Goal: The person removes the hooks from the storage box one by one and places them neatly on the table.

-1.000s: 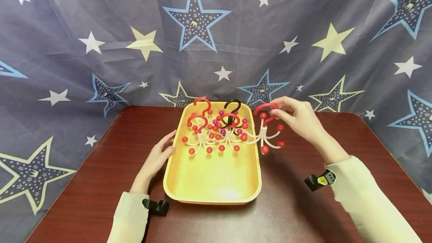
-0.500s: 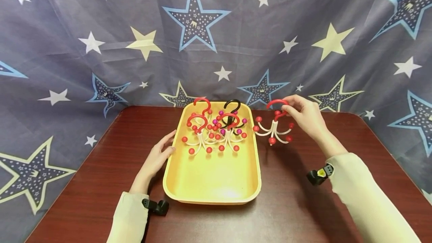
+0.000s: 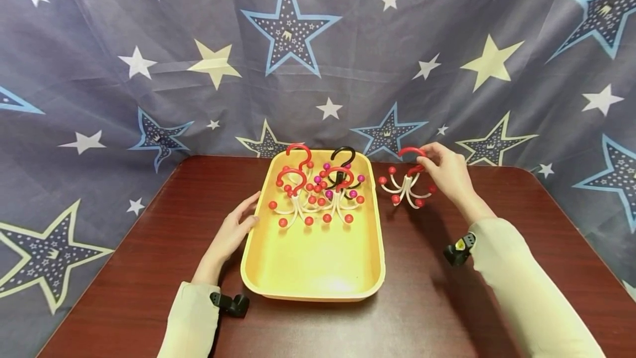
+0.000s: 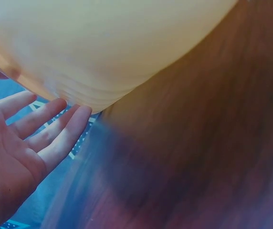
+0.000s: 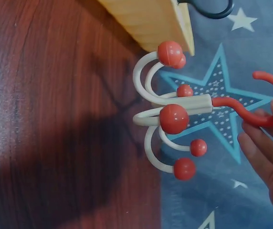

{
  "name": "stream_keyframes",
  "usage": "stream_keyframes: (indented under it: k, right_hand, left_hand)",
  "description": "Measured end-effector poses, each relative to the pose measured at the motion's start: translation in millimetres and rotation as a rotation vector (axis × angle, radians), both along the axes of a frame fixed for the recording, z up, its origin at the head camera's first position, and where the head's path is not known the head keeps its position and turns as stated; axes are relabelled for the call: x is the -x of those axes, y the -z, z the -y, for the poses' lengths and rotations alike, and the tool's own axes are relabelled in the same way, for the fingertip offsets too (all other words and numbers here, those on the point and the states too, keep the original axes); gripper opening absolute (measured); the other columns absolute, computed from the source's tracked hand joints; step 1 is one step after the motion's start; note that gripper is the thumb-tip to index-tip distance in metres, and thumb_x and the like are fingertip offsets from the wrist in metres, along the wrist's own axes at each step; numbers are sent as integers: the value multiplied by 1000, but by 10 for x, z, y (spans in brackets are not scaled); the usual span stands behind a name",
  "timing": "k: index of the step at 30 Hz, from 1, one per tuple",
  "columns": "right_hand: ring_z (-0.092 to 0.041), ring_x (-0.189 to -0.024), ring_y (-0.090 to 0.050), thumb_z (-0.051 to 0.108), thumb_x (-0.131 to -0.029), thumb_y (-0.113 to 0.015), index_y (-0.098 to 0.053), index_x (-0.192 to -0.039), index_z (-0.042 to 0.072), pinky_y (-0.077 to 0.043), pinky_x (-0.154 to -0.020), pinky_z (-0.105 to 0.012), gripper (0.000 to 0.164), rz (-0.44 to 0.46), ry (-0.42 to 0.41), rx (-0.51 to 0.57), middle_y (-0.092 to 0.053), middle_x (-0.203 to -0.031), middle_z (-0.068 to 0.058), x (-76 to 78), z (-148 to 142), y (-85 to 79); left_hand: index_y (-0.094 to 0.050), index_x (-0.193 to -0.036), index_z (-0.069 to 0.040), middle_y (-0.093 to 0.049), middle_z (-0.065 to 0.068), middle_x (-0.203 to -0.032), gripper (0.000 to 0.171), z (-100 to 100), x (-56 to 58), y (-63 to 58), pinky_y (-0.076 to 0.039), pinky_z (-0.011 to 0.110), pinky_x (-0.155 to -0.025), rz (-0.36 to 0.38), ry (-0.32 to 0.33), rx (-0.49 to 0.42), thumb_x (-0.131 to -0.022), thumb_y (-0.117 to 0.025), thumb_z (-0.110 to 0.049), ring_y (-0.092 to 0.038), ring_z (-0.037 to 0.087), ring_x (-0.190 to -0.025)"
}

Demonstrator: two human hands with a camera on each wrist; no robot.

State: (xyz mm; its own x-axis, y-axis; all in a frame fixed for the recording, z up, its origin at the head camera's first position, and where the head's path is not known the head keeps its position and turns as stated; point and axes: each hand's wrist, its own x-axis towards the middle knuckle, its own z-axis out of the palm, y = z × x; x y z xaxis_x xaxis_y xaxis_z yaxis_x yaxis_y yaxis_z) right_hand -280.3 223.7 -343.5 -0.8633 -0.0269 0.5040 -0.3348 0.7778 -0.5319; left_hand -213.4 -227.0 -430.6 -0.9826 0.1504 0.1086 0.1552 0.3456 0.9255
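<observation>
My right hand (image 3: pixel 449 173) pinches the red hook of a multi-prong hanger (image 3: pixel 407 181). This hanger has white curved prongs tipped with red balls; it stands upright just right of the tray, and I cannot tell whether it touches the table. Its hook end and the pinching fingers (image 5: pixel 258 143) show in the right wrist view. My left hand (image 3: pixel 231 236) rests against the left side of the yellow tray (image 3: pixel 313 294), its fingers (image 4: pixel 46 119) fairly straight along the outside wall. Several hangers, red-and-white ones (image 3: pixel 296 198) and a black one (image 3: pixel 343 156), stand bunched in the tray's far half.
A dark red-brown wooden table (image 3: pixel 149 280) lies under everything. Behind it hangs a grey-blue curtain (image 3: pixel 318 59) with stars. Black wrist cameras (image 3: pixel 233 305) sit at both cuffs.
My right hand has carried its hanger rightward, away from above the tray's right rim, then slightly lower beside it. The left hand and the tray look unmoved.
</observation>
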Motion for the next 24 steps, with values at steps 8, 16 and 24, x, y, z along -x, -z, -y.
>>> stream_keyframes:
  k: [8, 16, 24]
  right_hand:
    - [-23, -66, -58, 16, -83, -65, -64, -97, 6, -38, -62, -33, 17, 14, 40, -3, -68, -89, -13, 55, -13, 140]
    - [-26, -78, -64, 19, -86, -63, -60, -99, 5, -42, -72, -39, 19, 60, 42, 7, -68, -93, -13, 65, -32, 230]
    - [-27, -83, -64, 20, -85, -64, -62, -102, 5, -43, -74, -40, 23, 32, 30, 11, -68, -97, -14, 72, 2, 209]
  left_hand:
    - [-34, -142, -17, -47, 22, -129, 55, -20, -24, -47, -48, 22, -74, 10, 7, -21, -90, -47, -6, -54, 27, -98]
    - [-32, -142, -7, -45, 27, -129, 55, -74, -106, -203, -48, 22, -73, 31, 18, -45, -89, -45, -1, -52, 36, -102]
    - [-33, -142, -17, -46, 22, -130, 55, -23, -33, -53, -48, 22, -74, 24, 17, -42, -90, -47, -6, -54, 28, -100]
